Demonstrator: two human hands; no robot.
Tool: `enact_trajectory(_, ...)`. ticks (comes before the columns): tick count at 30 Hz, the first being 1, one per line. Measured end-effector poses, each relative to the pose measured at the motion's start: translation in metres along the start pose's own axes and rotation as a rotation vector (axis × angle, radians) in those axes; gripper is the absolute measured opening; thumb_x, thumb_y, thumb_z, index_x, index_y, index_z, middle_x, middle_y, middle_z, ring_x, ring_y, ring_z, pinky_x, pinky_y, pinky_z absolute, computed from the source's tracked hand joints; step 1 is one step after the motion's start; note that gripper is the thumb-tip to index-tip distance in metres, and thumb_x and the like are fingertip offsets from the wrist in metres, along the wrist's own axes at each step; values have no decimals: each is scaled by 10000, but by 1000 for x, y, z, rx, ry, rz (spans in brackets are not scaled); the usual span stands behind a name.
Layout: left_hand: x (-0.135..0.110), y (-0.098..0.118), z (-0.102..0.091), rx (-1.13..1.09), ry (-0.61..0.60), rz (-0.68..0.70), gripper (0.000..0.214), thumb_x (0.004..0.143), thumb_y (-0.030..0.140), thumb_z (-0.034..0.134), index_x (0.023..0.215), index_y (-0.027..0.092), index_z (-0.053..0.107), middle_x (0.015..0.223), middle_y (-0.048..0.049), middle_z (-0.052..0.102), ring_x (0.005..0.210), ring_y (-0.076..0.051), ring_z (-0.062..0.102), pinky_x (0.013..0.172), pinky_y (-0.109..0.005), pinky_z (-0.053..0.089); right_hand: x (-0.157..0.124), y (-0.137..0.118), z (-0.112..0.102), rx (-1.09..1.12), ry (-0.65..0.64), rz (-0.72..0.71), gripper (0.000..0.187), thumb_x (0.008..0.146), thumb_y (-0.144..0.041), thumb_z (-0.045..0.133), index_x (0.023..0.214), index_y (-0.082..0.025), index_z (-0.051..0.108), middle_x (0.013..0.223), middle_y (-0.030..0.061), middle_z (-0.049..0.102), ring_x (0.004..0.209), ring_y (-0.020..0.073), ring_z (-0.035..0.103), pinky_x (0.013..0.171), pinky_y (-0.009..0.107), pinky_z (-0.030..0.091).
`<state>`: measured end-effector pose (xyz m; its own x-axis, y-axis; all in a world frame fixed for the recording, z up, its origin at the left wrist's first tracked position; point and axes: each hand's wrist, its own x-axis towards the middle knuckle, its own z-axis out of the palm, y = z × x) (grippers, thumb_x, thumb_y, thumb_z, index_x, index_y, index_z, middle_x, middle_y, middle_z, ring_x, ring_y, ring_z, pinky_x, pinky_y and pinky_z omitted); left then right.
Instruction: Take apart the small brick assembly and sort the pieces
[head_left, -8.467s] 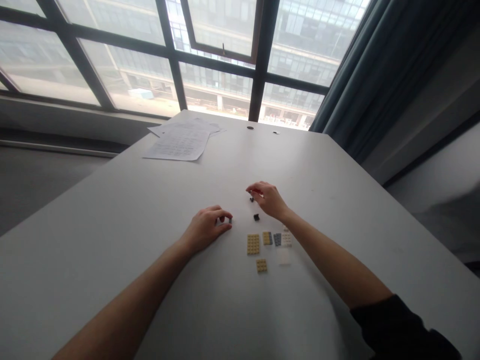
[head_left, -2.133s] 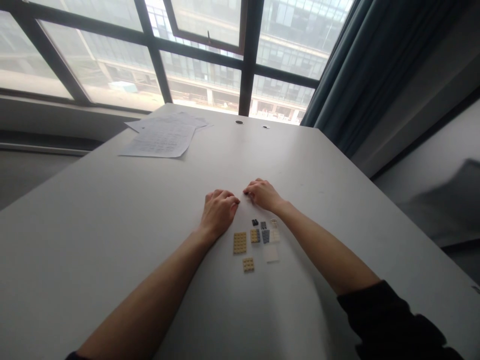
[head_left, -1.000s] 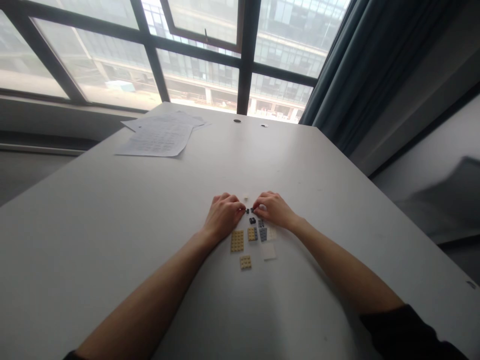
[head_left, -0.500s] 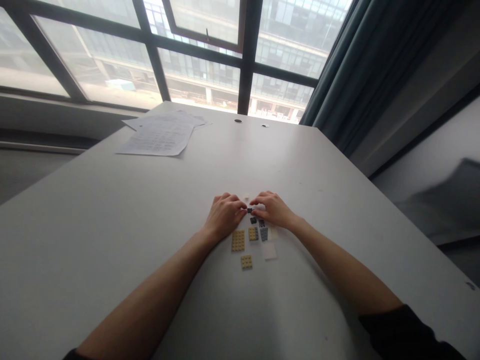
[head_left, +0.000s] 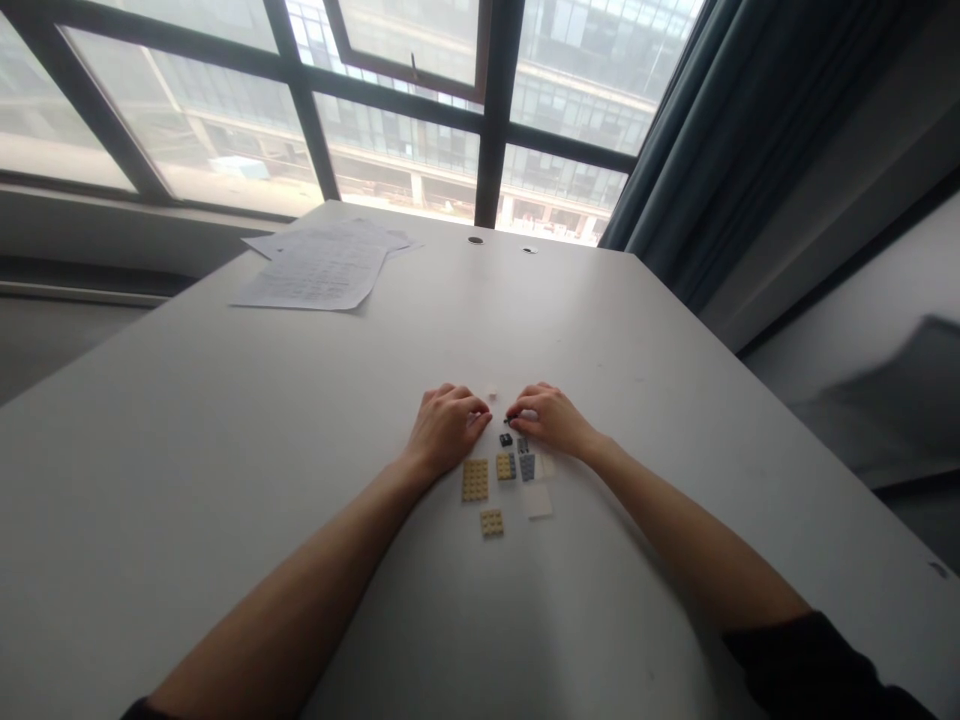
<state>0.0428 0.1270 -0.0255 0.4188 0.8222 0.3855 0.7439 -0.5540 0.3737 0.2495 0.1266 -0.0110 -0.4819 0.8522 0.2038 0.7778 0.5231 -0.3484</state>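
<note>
My right hand (head_left: pixel 549 416) pinches a small black toy brick (head_left: pixel 509 420) between thumb and fingertips, just above the white table. To the left, my left hand (head_left: pixel 450 425) has thumb and forefinger brought together in a pinch; whatever lies between them, if anything, is too small to make out. A gap separates the two hands. Just below that gap sits another black brick (head_left: pixel 505 440), with a grey piece (head_left: pixel 523 445) to its right. Nearer me are a tan plate (head_left: pixel 475 481), a tan and grey brick piece (head_left: pixel 505 467) and a grey-blue plate (head_left: pixel 528 467).
A smaller tan plate (head_left: pixel 492 523) lies closest to me, and a white flat piece (head_left: pixel 538 501) lies to its right. One tiny white piece (head_left: pixel 493 393) is beyond my fingertips. Printed papers (head_left: pixel 315 270) rest at the table's far left, before the windows.
My hands have drawn slightly apart. The small black brick that was between both hands' fingertips has shifted right, in my right hand's fingers. The other pieces have stayed put.
</note>
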Motion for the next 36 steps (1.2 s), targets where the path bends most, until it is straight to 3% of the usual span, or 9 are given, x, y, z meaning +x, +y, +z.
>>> enact_trajectory(14, 0, 2, -3, 1, -18, -2, 200, 838, 319, 547, 816, 223, 721, 891, -52, 694, 905, -234, 560, 864, -408, 389, -18, 4, -12, 50, 13, 67, 139, 787, -230, 696, 920, -200, 719, 923, 51, 683, 920, 188, 579, 867, 326, 425)
enact_trajectory(18, 0, 2, -3, 1, -22, -2, 193, 836, 315, 552, 809, 221, 719, 889, -50, 694, 909, -232, 561, 863, -402, 387, -21, 8, -14, 54, 13, 105, 83, 786, -201, 684, 859, -204, 722, 916, 50, 675, 917, 185, 576, 864, 326, 424)
enact_trajectory(29, 0, 4, -3, 16, -29, -9, 199, 841, 320, 548, 814, 222, 719, 892, -50, 693, 902, -235, 565, 856, -407, 387, -19, 6, -12, 53, -21, 58, 59, 789, -199, 679, 821, -212, 727, 920, 49, 672, 919, 183, 573, 882, 327, 413)
enact_trajectory(36, 0, 1, -1, 1, 1, -9, 207, 850, 327, 539, 830, 223, 716, 893, -49, 691, 901, -230, 564, 869, -406, 383, 4, 4, -10, 74, 89, 110, 228, 792, -205, 670, 1019, -183, 685, 943, 49, 654, 863, 164, 572, 837, 308, 442)
